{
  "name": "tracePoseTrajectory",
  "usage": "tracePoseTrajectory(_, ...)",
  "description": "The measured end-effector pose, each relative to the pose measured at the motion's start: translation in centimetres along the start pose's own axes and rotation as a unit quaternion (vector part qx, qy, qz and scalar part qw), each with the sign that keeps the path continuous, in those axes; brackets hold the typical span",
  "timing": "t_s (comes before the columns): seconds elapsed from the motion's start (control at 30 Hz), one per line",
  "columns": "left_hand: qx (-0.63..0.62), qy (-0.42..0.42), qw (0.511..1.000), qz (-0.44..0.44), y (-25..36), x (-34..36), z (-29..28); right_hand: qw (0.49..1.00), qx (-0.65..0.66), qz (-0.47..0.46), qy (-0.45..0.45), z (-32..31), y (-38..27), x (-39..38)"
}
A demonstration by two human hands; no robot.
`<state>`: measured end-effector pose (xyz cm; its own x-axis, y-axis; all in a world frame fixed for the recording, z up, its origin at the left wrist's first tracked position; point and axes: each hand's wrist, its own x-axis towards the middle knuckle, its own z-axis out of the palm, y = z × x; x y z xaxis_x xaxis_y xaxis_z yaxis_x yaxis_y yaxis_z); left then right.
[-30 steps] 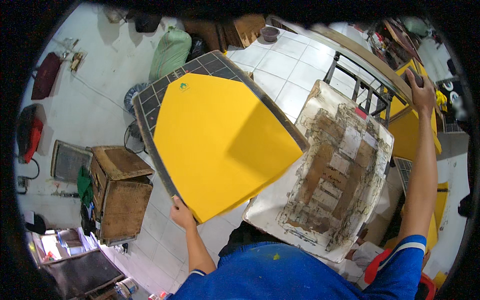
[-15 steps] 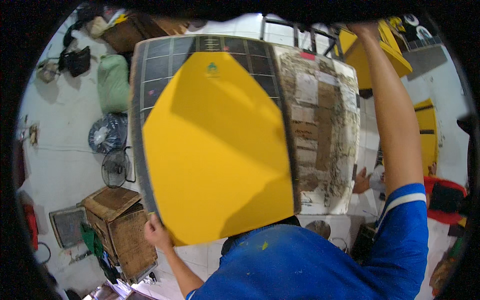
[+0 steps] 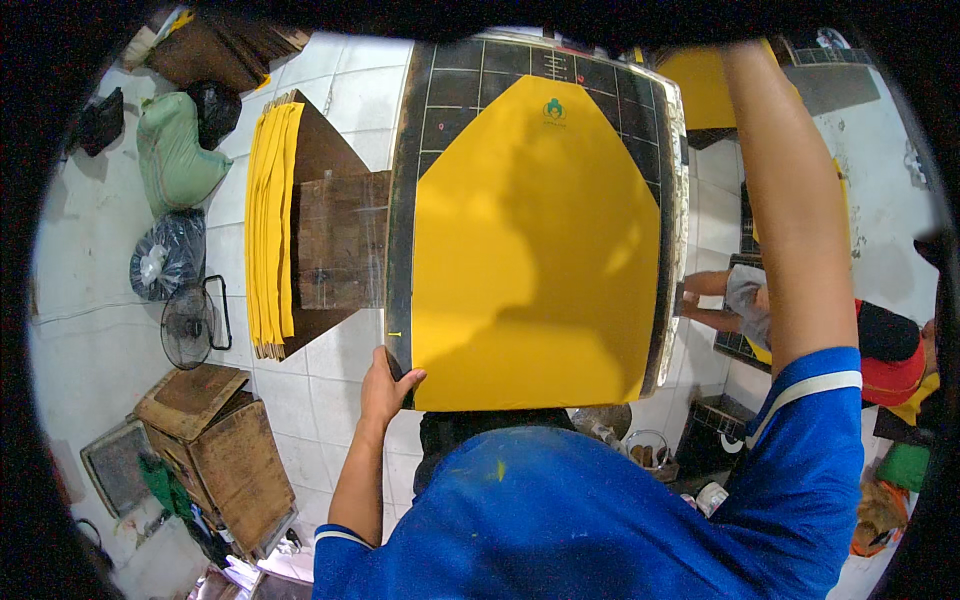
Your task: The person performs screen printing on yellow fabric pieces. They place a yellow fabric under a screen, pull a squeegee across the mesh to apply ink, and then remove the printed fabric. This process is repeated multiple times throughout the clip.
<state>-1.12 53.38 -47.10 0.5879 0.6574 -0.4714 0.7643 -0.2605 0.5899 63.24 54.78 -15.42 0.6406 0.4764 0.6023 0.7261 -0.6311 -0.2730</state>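
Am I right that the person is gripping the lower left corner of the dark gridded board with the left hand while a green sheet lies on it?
Not quite: the sheet is yellow, not green, as the head view shows. The rest holds: the left hand grips the lower left corner of the dark gridded board.

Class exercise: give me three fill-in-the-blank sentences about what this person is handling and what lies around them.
1. The sheet lying on the dark gridded board is coloured ____.
2. The left hand grips the board at its near ____ corner.
3. The stack of yellow sheets lies to the board's ____.

Missing words: yellow; left; left
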Motion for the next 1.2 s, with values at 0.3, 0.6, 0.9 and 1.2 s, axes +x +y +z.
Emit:
tracePoseTrajectory(0.3, -0.021, -0.041, 0.999, -0.013, 0.6, 2.0, 0.0, 1.000, -0.001, -0.003, -0.015, -1.1, -0.8, 1.8)
tracePoseTrajectory(0.6, -0.005, -0.037, 0.999, -0.011, 0.7, 1.9, 0.3, 1.000, -0.012, -0.004, 0.001, -0.7, -0.4, 5.3)
tracePoseTrajectory(0.9, 0.226, -0.115, 0.967, -0.014, 1.8, 4.8, -2.0, 1.000, 0.004, 0.000, 0.001, -1.1, -1.4, 7.2)
tracePoseTrajectory(1.2, -0.070, 0.085, 0.964, 0.241, 15.6, 19.9, -13.1, 0.997, -0.026, -0.050, 0.057, 0.9, 0.6, 0.9)
